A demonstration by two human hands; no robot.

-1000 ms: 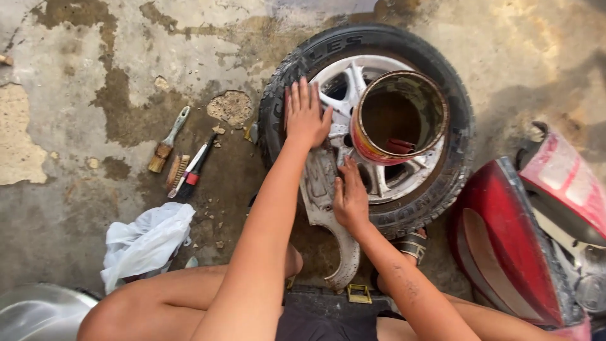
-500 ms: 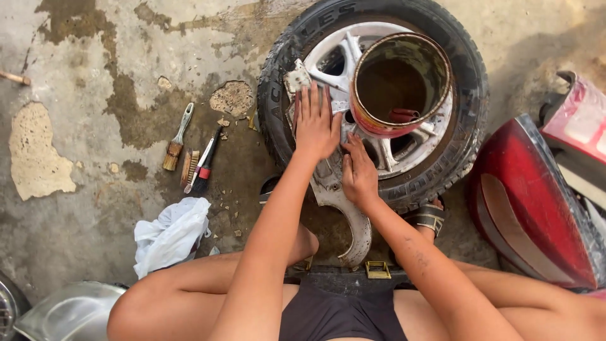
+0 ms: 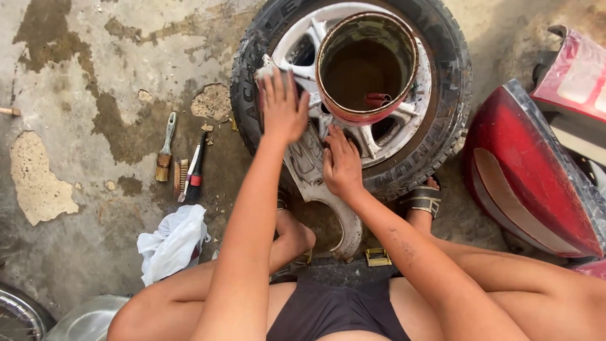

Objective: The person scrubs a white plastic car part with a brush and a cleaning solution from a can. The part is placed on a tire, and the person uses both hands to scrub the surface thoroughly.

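My left hand (image 3: 282, 107) lies flat, fingers spread, on the curved panel (image 3: 314, 165) at the wheel's (image 3: 353, 95) nine o'clock — my right hand (image 3: 341, 163) presses it at six. Both have stayed put since a moment ago — the rusty can (image 3: 366, 66) too.

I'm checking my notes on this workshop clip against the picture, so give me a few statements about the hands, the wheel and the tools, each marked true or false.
1. The left hand lies flat, fingers spread, on the curved grey-white metal part leaning on the black tyre with its silver alloy rim. True.
2. The right hand holds a paintbrush. False: it presses on the same curved part; the wooden-handled paintbrush lies on the stained concrete floor.
3. A rusty round metal can sits on the rim. True.
4. The can is closed with a lid. False: it is open-topped.
5. A crumpled white plastic bag lies on the floor beside the person's knee. True.
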